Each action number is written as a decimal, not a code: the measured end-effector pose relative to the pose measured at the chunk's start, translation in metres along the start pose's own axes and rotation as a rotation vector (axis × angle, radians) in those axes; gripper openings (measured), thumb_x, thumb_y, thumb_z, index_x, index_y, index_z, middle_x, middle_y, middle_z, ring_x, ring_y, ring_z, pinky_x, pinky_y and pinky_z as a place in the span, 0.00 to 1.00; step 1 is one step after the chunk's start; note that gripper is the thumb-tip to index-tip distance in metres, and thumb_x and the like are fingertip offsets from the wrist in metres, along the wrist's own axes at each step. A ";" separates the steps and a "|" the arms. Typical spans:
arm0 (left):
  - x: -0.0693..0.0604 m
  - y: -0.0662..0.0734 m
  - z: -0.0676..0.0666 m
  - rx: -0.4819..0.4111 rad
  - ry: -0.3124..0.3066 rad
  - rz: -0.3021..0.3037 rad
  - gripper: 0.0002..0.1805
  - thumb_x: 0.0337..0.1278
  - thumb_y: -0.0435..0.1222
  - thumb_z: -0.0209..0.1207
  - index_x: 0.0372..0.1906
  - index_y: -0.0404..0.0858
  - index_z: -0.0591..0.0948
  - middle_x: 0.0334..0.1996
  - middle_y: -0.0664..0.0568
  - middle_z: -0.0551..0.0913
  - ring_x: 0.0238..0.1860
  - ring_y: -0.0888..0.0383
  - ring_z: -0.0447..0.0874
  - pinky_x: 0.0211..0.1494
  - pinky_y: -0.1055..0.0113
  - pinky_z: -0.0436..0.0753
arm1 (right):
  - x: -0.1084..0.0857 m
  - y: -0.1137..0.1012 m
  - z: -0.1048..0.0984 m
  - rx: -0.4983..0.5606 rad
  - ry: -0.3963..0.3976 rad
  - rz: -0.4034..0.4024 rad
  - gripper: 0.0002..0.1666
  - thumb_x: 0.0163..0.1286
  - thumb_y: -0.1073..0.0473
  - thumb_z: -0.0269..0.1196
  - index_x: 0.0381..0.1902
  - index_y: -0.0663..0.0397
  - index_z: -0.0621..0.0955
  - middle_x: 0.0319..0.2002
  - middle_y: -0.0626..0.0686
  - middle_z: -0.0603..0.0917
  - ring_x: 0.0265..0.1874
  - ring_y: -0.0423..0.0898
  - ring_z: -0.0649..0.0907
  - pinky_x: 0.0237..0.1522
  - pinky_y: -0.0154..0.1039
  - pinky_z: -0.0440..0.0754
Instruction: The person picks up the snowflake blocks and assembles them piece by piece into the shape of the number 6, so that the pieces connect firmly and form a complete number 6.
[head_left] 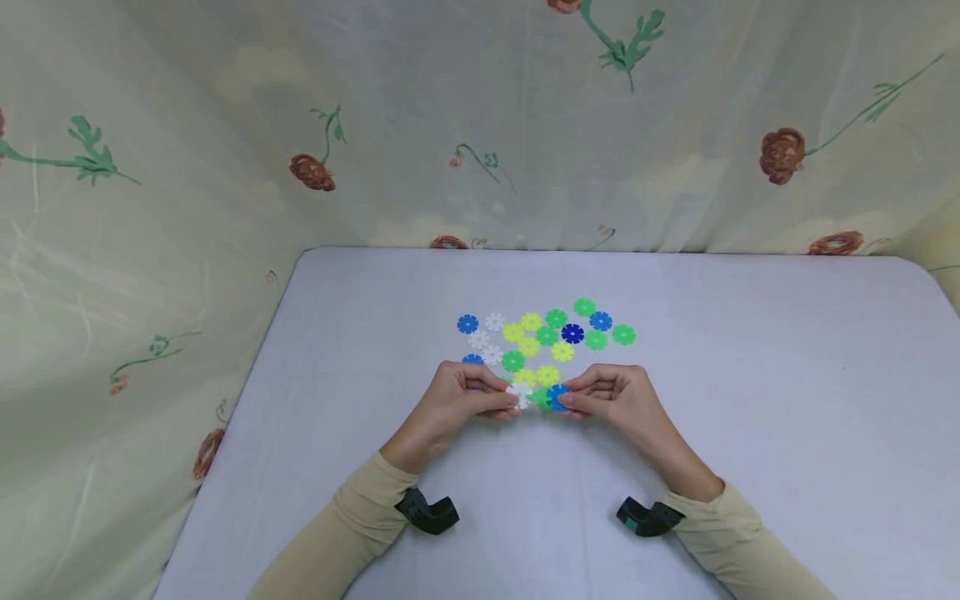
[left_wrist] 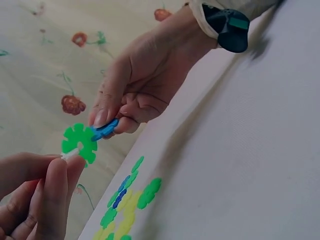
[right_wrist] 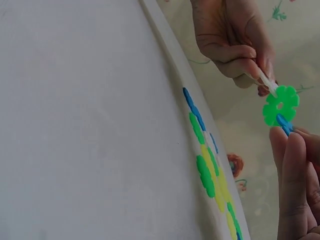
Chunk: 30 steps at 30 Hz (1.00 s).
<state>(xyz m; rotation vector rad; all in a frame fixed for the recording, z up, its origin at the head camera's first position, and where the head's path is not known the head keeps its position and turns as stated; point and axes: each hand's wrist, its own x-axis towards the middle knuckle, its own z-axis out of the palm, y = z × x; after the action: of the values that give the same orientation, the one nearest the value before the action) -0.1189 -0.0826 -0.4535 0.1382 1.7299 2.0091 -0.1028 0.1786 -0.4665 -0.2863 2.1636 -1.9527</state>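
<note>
My left hand [head_left: 467, 395] pinches a white notched plastic disc [head_left: 520, 392] between thumb and fingers. Opposite it, my right hand [head_left: 613, 398] pinches a blue disc [head_left: 556, 397] of the same snowflake shape. Between the two is a green disc [right_wrist: 287, 97], which meets the white one on one side and the blue one on the other, set at an angle to both. Both wrist views show this row of three held up off the table. How deep the notches sit in each other is hidden by the fingertips.
Just beyond the hands, several loose discs lie flat in a loose cluster: green [head_left: 624, 334], yellow [head_left: 562, 352], white [head_left: 494, 322], light blue [head_left: 467, 324] and a dark blue one [head_left: 572, 333]. They lie on a white-covered table [head_left: 787, 400], with a flowered curtain [head_left: 420, 108] behind.
</note>
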 end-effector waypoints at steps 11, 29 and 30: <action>0.000 0.002 0.000 -0.021 0.001 -0.023 0.09 0.58 0.20 0.67 0.42 0.17 0.82 0.30 0.49 0.90 0.32 0.57 0.93 0.43 0.64 0.93 | -0.002 0.001 0.004 0.031 0.039 0.009 0.11 0.65 0.71 0.71 0.41 0.78 0.84 0.30 0.42 0.92 0.28 0.47 0.92 0.35 0.41 0.92; 0.002 -0.001 -0.001 -0.052 0.029 -0.040 0.07 0.58 0.19 0.65 0.42 0.19 0.83 0.29 0.48 0.90 0.32 0.57 0.94 0.44 0.66 0.92 | -0.002 0.001 0.008 0.064 0.084 -0.004 0.13 0.66 0.71 0.70 0.43 0.79 0.83 0.32 0.42 0.92 0.29 0.45 0.92 0.36 0.38 0.92; 0.002 -0.001 -0.001 -0.054 0.028 -0.040 0.07 0.58 0.19 0.66 0.41 0.20 0.83 0.29 0.48 0.90 0.32 0.56 0.94 0.43 0.65 0.92 | -0.002 0.000 0.008 0.060 0.082 -0.008 0.12 0.66 0.71 0.70 0.43 0.79 0.83 0.32 0.42 0.92 0.29 0.45 0.92 0.36 0.38 0.92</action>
<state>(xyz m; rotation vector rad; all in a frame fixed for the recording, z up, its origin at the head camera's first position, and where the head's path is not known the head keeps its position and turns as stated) -0.1204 -0.0826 -0.4551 0.0568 1.6799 2.0359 -0.0984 0.1717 -0.4677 -0.2090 2.1511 -2.0642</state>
